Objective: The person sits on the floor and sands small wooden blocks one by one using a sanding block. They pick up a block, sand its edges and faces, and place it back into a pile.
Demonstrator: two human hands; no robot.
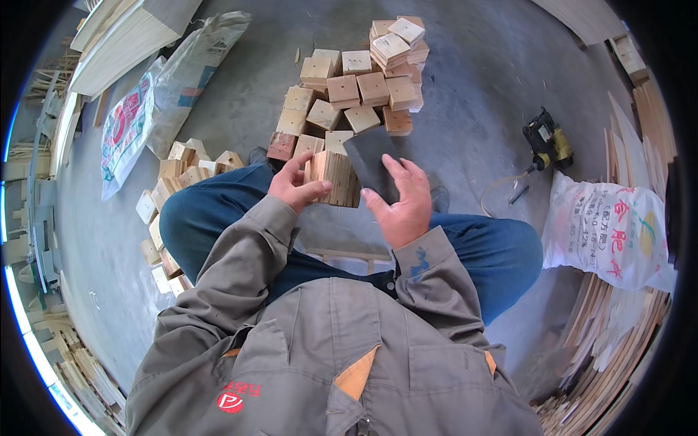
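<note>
Between my knees, my left hand grips a wooden block by its left side, thumb at the front. The block shows layered, plywood-like edges on the side toward me. My right hand is closed on a dark grey flat rectangular sheet, fingers over its right edge and thumb at its lower end. The sheet stands tilted against or just beside the block's right side; whether they touch I cannot tell. Just beyond both hands is a pile of similar wooden blocks, many with a small hole in the face.
More blocks lie heaped beside my left knee. A white plastic sack rests at the far left near stacked boards. To the right are a black and yellow power tool, a full white sack and long wood strips.
</note>
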